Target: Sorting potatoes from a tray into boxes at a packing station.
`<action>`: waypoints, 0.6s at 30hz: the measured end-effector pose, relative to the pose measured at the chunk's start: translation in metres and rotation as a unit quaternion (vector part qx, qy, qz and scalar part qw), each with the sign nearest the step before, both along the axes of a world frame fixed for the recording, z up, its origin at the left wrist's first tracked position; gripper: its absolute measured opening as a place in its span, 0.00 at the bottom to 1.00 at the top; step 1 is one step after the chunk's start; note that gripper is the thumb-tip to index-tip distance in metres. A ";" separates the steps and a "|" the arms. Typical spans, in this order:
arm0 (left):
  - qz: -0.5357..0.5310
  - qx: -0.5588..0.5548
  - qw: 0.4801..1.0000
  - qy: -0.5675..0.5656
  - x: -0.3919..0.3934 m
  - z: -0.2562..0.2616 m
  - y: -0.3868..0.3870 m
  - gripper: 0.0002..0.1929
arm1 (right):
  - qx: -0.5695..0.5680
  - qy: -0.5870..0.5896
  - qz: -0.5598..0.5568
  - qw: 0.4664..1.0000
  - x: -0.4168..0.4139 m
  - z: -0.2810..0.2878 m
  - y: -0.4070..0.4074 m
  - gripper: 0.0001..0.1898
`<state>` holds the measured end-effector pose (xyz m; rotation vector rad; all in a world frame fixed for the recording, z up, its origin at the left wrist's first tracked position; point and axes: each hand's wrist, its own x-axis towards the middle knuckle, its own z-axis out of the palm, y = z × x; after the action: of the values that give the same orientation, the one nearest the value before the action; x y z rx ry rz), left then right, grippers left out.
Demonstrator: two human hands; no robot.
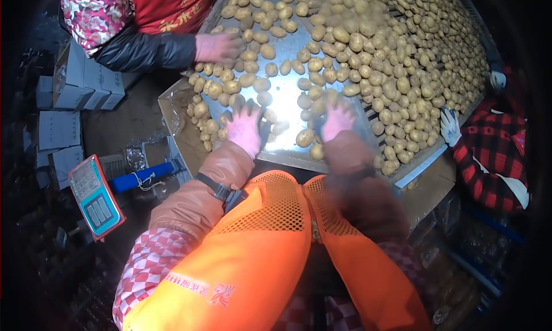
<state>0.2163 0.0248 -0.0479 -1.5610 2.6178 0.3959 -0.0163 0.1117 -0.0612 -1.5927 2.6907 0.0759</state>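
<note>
My left hand (245,127), in a pink glove with dark fingertips, lies over the metal sorting table (282,89) with its fingers spread among potatoes. Small potatoes (211,126) are heaped at its left, by the cardboard box's edge. My right hand (338,119), in a matching glove, is blurred by motion; its fingers reach over potatoes, and whether it grips one is hidden. Next to it, near the table's front edge, lies a potato (305,137). Between the hands the bare metal shines brightly. A large mass of potatoes (388,68) covers the right side, partly on a slatted section.
A co-worker's pink-gloved hand (220,48) is over potatoes at the upper left. Another person's gloved hand (450,126) rests at the right edge. An open cardboard box (185,128) adjoins the table's left corner. A digital scale display (97,199) and stacked boxes (60,130) stand left.
</note>
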 end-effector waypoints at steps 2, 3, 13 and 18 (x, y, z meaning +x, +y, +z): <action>-0.051 0.030 0.996 0.062 0.004 -0.009 0.002 0.30 | 0.012 -0.135 0.095 0.986 -0.003 0.006 -0.007 0.27; -0.102 0.019 0.993 0.052 0.001 -0.004 0.003 0.30 | 0.026 -0.266 0.182 0.946 -0.006 0.010 -0.004 0.25; 0.124 -0.034 0.989 0.070 0.034 0.006 -0.020 0.20 | -0.304 -0.528 -0.140 0.781 -0.046 0.013 0.089 0.22; -0.145 -0.057 0.971 0.182 -0.011 0.005 0.002 0.23 | 0.054 -0.304 -0.113 0.944 0.022 0.041 0.056 0.25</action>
<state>0.2056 0.0267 -0.0427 -1.1972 3.1403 0.5625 0.0054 0.1680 -0.0200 -1.0369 2.3028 -0.2282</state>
